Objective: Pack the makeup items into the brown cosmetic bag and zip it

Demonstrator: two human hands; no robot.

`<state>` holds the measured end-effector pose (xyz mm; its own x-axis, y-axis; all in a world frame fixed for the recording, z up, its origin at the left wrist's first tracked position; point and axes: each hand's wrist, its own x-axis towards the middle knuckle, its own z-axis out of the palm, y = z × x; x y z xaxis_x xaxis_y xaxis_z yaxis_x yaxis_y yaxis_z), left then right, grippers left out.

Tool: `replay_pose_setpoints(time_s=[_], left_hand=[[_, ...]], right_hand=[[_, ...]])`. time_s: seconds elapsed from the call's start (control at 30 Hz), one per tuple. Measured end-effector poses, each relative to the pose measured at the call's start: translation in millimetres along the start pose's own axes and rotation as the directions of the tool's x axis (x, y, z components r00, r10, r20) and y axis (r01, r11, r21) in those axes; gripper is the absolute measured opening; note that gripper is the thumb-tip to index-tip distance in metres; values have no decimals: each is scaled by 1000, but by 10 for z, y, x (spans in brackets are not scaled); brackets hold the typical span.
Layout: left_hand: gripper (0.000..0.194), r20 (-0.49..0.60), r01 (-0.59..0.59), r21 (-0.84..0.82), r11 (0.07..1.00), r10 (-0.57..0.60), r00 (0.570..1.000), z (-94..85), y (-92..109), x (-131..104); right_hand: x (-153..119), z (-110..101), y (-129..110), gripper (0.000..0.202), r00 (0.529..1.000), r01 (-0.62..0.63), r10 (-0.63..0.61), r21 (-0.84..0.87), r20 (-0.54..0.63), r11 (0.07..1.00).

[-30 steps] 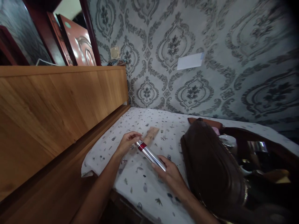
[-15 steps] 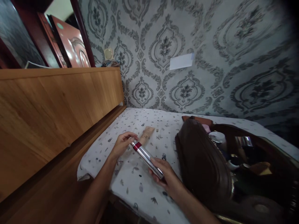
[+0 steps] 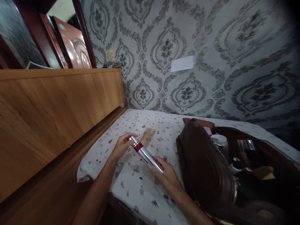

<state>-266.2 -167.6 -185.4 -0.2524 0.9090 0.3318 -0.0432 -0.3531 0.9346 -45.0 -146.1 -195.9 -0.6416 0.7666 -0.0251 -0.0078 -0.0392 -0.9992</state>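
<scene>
Evidently, the fingers of the right hand (image 3: 164, 173) clamp the near end of the silver tube (image 3: 147, 155), partly hiding it, left of the brown bag (image 3: 203, 159). Farther left from the bag, the left hand (image 3: 122, 145) pinches the tube's other end, wrist bent inward. Both forearms reach up from below. The bag's dark contents are hard to make out.

Dim, greyish light in here | glare on the reddish door (image 3: 74, 47) | silver tube (image 3: 146, 154) gleaming | brown bag's (image 3: 202, 162) inside deep in shadow | upper right corner blacked out
</scene>
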Motion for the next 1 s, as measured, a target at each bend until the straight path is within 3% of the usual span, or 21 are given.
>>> replay_pose_setpoints(time_s=[0.2, 0.3, 0.37, 0.43, 0.57, 0.77, 0.87, 1.0], left_hand=[[37, -57, -19, 162, 987, 28, 998, 3, -6, 40], [35, -52, -23, 214, 976, 34, 998, 13, 25, 27], [33, -33, -32, 187, 982, 39, 999, 14, 51, 9], [34, 16, -31, 92, 995, 30, 999, 13, 80, -10], [54, 151, -13, -88, 996, 26, 988, 13, 108, -30], [47, 40, 46, 161, 986, -54, 998, 20, -1, 16], [43, 45, 101, 176, 979, -110, 993, 21, -16, 20], [39, 107, 51, 156, 986, -68, 992, 14, 22, -6]], right_hand=[[-37, 15, 20, 34, 974, 183, -221, -389, -55, 903], [-51, 22, 38, 33, 952, 223, -294, -472, -81, 853], [-41, 15, 39, 33, 958, 213, -273, -425, -86, 880], [-19, 1, 27, 36, 982, 152, -177, -294, -60, 943], [17, -23, -15, 51, 999, 33, -37, -96, -32, 995], [16, -15, 13, 42, 989, 91, -115, -228, -95, 969], [21, -30, 33, 43, 994, 70, -83, -179, -68, 981], [31, -53, 5, 51, 1000, -13, 12, -47, -27, 999]])
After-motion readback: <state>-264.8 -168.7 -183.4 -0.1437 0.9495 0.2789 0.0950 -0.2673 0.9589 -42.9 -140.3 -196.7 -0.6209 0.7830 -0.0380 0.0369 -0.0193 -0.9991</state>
